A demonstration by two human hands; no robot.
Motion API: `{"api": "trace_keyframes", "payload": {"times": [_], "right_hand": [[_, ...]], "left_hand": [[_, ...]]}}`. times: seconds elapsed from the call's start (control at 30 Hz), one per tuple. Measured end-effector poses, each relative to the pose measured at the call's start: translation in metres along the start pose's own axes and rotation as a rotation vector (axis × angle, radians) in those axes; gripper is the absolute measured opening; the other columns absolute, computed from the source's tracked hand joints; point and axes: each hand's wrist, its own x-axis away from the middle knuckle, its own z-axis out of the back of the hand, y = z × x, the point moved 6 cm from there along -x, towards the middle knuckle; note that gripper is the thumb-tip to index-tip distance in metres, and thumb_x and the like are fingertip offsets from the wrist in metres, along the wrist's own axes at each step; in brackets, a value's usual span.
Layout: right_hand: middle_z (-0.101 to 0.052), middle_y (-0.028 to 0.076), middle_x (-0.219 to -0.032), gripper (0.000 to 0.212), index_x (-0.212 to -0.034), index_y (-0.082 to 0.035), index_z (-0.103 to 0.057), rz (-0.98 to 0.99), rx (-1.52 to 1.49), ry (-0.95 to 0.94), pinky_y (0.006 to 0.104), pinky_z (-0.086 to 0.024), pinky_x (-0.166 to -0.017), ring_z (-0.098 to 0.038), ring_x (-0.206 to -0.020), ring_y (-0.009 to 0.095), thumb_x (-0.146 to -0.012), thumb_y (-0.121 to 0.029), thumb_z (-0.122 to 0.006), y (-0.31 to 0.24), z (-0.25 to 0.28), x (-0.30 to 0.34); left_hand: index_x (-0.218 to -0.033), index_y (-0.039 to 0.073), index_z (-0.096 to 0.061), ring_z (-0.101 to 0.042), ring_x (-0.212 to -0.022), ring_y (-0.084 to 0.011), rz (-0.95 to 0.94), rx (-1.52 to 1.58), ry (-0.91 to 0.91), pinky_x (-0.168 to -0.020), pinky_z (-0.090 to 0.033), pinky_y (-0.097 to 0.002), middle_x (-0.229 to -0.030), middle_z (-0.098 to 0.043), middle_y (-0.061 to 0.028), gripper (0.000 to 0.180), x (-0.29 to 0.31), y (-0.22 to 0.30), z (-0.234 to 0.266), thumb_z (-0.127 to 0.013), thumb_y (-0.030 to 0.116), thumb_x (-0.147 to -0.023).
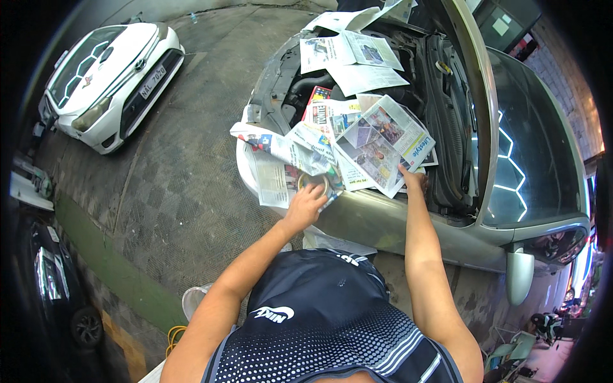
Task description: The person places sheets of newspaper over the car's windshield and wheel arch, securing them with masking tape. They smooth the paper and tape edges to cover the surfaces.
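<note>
Newspaper sheets are spread over the engine bay [300,89] of a car whose hood is raised. My left hand [305,205] has its fingers closed on a roll of tape [313,185], which rests on a newspaper sheet [271,179] over the front corner of the car. Its fingers are slightly blurred. Farther right, my right hand [414,179] grips the near edge of a colour-printed newspaper page [383,143], thumb on top and the other fingers mostly hidden. That page lies tilted across other sheets.
The raised hood [476,96] stands along the right of the engine bay, near the windshield [530,140] and side mirror [520,274]. A white car [112,83] is parked at the far left, a dark car [51,281] at lower left. A yellow cable [174,337] lies near my left arm.
</note>
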Motion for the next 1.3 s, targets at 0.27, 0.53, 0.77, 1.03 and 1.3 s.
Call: {"api": "trace_keyframes", "payload": {"times": [0.27, 0.53, 0.77, 1.03, 1.3], "right_hand": [[-0.052, 0.022, -0.152, 0.123, -0.152, 0.0, -0.043, -0.271, 0.214, 0.174, 0.0533, -0.033, -0.119, -0.044, -0.145, 0.037, -0.059, -0.06, -0.096, -0.028, 0.008, 0.027], [-0.074, 0.022, -0.113, 0.052, -0.117, 0.008, -0.067, -0.177, -0.586, 0.07, 0.042, -0.061, -0.087, -0.075, -0.098, 0.031, -0.068, 0.006, -0.085, -0.033, -0.027, -0.004], [-0.07, 0.022, -0.116, 0.048, -0.124, 0.009, -0.062, -0.15, -1.358, -0.254, 0.0522, -0.059, -0.093, -0.07, -0.104, 0.039, -0.077, 0.011, -0.07, -0.019, -0.065, -0.037], [-0.067, 0.021, -0.126, 0.056, -0.133, 0.003, -0.059, -0.261, -1.727, -0.372, 0.0585, -0.053, -0.101, -0.067, -0.115, 0.041, -0.079, 0.013, -0.07, -0.034, -0.068, 0.008], [-0.064, 0.018, -0.136, 0.055, -0.141, -0.004, -0.055, -0.167, -1.72, -0.543, 0.0604, -0.047, -0.11, -0.061, -0.126, 0.042, -0.089, 0.003, -0.068, -0.081, -0.041, 0.061]], "left_hand": [[-0.107, 0.008, -0.065, -0.057, -0.118, -0.0384, -0.022, 0.075, 0.023, -0.095, -0.049, -0.0487, -0.129, -0.06, -0.0162, 0.04, 0.035, 0.004, 0.027, -0.072, 0.002, -0.068], [-0.103, 0.003, -0.07, -0.058, -0.117, -0.0431, 0.137, 0.273, 0.211, -0.099, -0.048, -0.0509, -0.117, -0.063, -0.0209, 0.028, 0.081, 0.008, 0.059, -0.074, 0.005, -0.076], [-0.113, -0.001, -0.071, -0.059, -0.12, -0.0381, 0.364, 0.545, 0.467, -0.105, -0.045, -0.0426, -0.129, -0.064, -0.0192, 0.033, 0.08, -0.022, 0.094, -0.068, -0.004, -0.081], [-0.114, -0.002, -0.069, -0.06, -0.122, -0.0316, 0.27, 0.615, 0.465, -0.106, -0.044, -0.041, -0.13, -0.063, -0.0163, 0.028, 0.05, -0.026, 0.111, -0.069, -0.001, -0.086], [-0.109, -0.002, -0.069, -0.061, -0.123, -0.0335, 0.34, 0.587, 0.471, -0.107, -0.044, -0.0414, -0.131, -0.064, -0.0178, 0.023, 0.067, -0.016, 0.126, -0.064, -0.003, -0.086]]}}
